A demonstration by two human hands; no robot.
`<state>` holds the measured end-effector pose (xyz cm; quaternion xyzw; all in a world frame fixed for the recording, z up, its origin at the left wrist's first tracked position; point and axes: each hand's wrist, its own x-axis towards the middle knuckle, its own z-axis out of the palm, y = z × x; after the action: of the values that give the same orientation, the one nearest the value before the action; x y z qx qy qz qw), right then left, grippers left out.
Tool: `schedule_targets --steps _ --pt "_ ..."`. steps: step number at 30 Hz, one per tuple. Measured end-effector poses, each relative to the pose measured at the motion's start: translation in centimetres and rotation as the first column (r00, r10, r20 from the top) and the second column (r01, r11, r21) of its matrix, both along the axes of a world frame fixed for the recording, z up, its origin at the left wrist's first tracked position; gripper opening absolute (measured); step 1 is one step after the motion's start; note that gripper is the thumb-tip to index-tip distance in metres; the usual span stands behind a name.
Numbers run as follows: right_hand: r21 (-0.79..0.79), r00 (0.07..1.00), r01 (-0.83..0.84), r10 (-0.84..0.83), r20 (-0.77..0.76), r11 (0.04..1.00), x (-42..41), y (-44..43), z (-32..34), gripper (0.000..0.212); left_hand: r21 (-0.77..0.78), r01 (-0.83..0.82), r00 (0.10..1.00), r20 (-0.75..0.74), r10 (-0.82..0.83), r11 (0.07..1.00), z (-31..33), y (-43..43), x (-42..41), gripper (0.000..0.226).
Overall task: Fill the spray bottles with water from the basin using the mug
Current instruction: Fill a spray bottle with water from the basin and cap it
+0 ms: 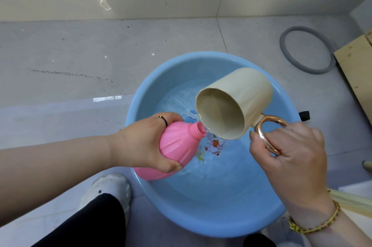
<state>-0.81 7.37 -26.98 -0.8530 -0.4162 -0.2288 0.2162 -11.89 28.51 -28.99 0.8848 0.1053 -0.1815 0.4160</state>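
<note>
A blue basin [213, 220] holding water sits on the tiled floor. My left hand [141, 142] grips a pink spray bottle [177, 146] with no cap, tilted over the basin's left side, its threaded neck pointing right. My right hand [291, 156] holds a cream mug [237, 96] by its copper handle [267, 138]. The mug is tipped steeply, its mouth facing me, and its lower lip is against the bottle's neck. A thin stream of water runs from the lip at the bottle's opening.
A grey rubber ring [302, 49] lies on the floor at the back right, next to a wooden board [356, 69]. A white shoe [112, 188] and a dark trouser leg are at the basin's near left. A wall rises behind.
</note>
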Motion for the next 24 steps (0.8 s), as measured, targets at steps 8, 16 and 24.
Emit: schedule_targets --steps 8,16,24 --pt "0.002 1.000 -0.011 0.011 0.002 1.000 -0.02 0.12 0.07 0.042 -0.007 0.005 1.000 0.007 -0.005 1.000 0.02 0.01 0.00 0.073" --pt "0.006 0.999 -0.035 0.035 0.007 0.999 -0.05 0.12 0.29 0.043 0.002 0.006 1.000 0.006 -0.006 1.000 -0.23 0.08 0.04 0.074" --pt "-0.004 0.998 -0.063 0.063 0.018 0.998 0.10 0.11 0.38 0.043 0.001 0.014 1.000 0.007 -0.014 1.000 -0.11 0.05 -0.06 0.069"
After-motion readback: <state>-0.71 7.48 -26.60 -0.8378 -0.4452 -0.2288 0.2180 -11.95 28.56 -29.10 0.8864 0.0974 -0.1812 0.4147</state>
